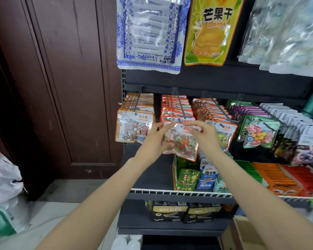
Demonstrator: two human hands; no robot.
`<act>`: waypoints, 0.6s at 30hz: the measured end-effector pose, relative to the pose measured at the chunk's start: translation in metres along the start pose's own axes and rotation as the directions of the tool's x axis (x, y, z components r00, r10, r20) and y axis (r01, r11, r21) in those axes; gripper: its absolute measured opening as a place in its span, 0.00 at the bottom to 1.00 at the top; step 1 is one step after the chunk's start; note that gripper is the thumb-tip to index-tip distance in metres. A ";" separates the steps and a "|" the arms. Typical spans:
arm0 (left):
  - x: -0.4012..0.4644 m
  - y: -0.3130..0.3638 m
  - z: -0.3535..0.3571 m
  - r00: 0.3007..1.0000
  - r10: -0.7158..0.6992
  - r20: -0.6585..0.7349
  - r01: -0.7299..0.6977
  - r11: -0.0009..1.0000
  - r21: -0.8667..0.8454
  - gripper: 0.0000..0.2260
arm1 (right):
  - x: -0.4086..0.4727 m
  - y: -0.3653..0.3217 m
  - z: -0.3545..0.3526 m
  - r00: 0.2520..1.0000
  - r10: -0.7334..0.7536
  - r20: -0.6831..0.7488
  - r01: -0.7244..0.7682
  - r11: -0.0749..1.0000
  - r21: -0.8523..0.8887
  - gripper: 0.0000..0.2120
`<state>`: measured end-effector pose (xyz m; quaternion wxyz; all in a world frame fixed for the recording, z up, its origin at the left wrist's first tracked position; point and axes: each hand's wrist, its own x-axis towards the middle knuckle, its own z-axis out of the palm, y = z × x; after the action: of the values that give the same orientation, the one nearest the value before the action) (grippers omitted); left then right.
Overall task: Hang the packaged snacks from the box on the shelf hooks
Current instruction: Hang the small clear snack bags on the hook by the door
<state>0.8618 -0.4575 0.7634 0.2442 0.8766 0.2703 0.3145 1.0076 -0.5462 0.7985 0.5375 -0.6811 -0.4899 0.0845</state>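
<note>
Glossy plastic snack pack (182,141), seemingly metal hooks (181,105)

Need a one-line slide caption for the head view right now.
Both hands, left hand and right hand, hold a candy packet up to the second hook.

Two bare forearms, no sleeves, hands (153,141) unadorned

Clear orange-edged snack packet (182,141) upright, at tip of hook (181,107), colourful candies inside.
</note>
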 end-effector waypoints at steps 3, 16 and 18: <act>0.009 0.002 0.006 0.999 -0.028 -0.034 0.028 1.000 0.013 0.31 | 0.008 0.004 0.007 0.998 0.029 -0.047 -0.028 0.999 0.027 0.12; 0.018 0.002 0.017 0.990 -0.114 -0.082 0.123 0.986 0.112 0.29 | 0.019 0.015 0.020 0.992 -0.014 -0.123 0.013 1.000 -0.008 0.10; 0.016 0.003 0.018 0.990 -0.120 -0.072 0.128 0.985 0.120 0.29 | 0.017 0.016 0.021 0.990 -0.024 -0.137 0.021 1.000 -0.021 0.11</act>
<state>0.8855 -0.4543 0.7590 0.1992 0.8610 0.3510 0.3095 1.0120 -0.5189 0.7840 0.5641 -0.6850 -0.4603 0.0267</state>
